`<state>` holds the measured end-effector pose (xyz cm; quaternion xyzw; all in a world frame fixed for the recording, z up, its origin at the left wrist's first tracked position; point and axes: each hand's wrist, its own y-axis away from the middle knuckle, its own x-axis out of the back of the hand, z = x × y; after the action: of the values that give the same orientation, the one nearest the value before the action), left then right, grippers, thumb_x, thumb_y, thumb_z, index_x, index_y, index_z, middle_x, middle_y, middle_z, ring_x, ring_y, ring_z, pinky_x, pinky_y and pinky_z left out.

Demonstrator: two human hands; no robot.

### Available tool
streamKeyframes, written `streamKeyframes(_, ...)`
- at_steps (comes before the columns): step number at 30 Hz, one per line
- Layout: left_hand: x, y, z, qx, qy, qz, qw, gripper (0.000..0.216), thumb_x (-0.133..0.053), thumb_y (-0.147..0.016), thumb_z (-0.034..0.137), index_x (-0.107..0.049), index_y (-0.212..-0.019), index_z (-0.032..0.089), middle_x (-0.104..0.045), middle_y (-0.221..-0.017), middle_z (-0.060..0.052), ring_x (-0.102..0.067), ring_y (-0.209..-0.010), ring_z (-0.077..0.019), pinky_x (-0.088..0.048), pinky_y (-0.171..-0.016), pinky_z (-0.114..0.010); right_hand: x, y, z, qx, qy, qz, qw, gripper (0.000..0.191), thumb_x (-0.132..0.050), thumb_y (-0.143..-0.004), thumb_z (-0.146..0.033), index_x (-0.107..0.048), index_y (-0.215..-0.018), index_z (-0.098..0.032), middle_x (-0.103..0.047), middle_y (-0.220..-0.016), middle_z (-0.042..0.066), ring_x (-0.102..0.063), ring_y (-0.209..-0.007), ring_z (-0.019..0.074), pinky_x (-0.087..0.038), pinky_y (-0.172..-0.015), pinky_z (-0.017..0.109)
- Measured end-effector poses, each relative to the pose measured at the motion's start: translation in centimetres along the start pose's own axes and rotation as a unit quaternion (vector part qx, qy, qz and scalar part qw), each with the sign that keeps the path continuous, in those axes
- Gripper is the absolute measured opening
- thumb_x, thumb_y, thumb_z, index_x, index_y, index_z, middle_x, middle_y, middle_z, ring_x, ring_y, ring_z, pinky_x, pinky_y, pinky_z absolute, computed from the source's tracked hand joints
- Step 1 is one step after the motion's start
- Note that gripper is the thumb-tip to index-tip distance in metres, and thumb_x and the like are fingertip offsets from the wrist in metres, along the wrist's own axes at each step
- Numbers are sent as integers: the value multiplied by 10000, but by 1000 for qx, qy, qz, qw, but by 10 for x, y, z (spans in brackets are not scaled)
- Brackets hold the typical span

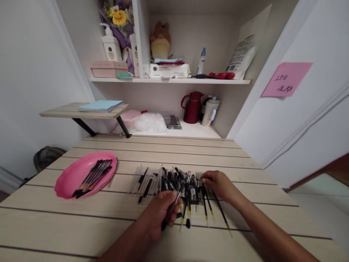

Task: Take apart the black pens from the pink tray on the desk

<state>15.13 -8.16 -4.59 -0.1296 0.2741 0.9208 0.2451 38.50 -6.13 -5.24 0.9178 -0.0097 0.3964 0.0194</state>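
My left hand (159,209) is closed around a pen (179,194) with a dark grip, tilted with its upper end over the pile. At the pile's right side, the fingers of my right hand (219,185) are pinched together; what lies between them is too small to make out. Between both hands spreads a heap of black pen parts (170,177). Clear pen barrels (151,182) lie at its left, and thin dark ink refills (222,213) with yellowish ends stick out toward me. A loose black cap (188,223) lies in front.
On the left, a pink dish (64,182) holds several assembled-looking pens (95,176). Behind it stands a small raised shelf (57,110) with blue paper (102,105). A red jug (193,107) and a pale cup (210,112) stand at the back, beneath a loaded shelf (169,80).
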Motion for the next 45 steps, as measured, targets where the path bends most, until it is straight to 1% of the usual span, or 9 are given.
streamKeyframes(5,1,-2,-3,-4,1,-2,1000,344,-489,-725,477,-513,-713,134,-471,-500,45,-357,-332,-26,-206,-332,-164,6,5,7,-15,197,0,980,167,-496,-698,-289,-633,-676,-197,-639,-674,41,-548,-633,169,-308,-538,249)
streamKeyframes(10,0,-2,-3,5,4,-6,1000,329,-495,-726,463,-516,-714,134,-477,-504,46,-354,-328,-22,-203,-328,-161,6,1,9,-13,178,-17,984,191,-513,-695,-334,-625,-644,-188,-627,-640,40,-534,-590,155,-300,-522,243)
streamKeyframes(16,-3,-3,-1,-4,-2,-11,1000,330,-505,-714,467,-512,-711,137,-477,-496,48,-354,-320,-24,-214,-325,-161,15,-3,8,-72,-91,47,992,257,-465,-748,-369,-577,-656,-157,-541,-531,-2,-460,-443,99,-326,-481,234)
streamKeyframes(22,-13,-8,-2,-16,-26,-23,999,318,-494,-726,454,-518,-720,137,-465,-491,51,-350,-314,-27,-231,-319,-160,-11,24,-37,-68,-449,-146,879,263,-636,-659,-381,-556,-759,-152,-582,-685,3,-496,-510,68,-326,-451,185)
streamKeyframes(32,-2,-1,-4,1,-44,-34,998,321,-500,-713,453,-521,-690,133,-462,-490,46,-347,-321,-25,-217,-321,-157,14,-10,-12,-49,-570,134,809,245,-666,-625,-359,-512,-661,-172,-535,-538,-27,-471,-450,59,-345,-409,169)
streamKeyframes(35,0,-1,-3,8,-44,-24,999,311,-503,-709,446,-519,-681,136,-469,-490,46,-353,-318,-25,-211,-321,-159,28,-18,4,-61,-494,206,843,264,-638,-624,-400,-487,-655,-185,-538,-520,-28,-468,-415,70,-336,-383,182)
streamKeyframes(39,-1,-2,-1,4,-23,-7,1000,250,-528,-691,392,-518,-683,143,-503,-513,39,-399,-336,-38,-237,-335,-167,13,-13,15,-101,-264,59,957,275,-565,-667,-425,-470,-583,-181,-461,-368,-46,-403,-308,79,-253,-332,194)
streamKeyframes(42,-3,-3,0,6,-8,-7,1000,197,-548,-667,340,-525,-698,146,-519,-520,38,-435,-355,-49,-258,-346,-171,-3,-8,12,-82,-120,-15,989,267,-524,-689,-406,-470,-552,-182,-458,-359,-40,-426,-320,96,-275,-362,211)
streamKeyframes(45,-4,-4,1,11,2,-2,1000,176,-576,-642,309,-512,-691,153,-526,-524,42,-448,-367,-50,-266,-351,-168,-8,-3,-1,-30,-22,48,998,271,-516,-696,-389,-484,-534,-174,-499,-453,-12,-464,-407,102,-298,-415,221)
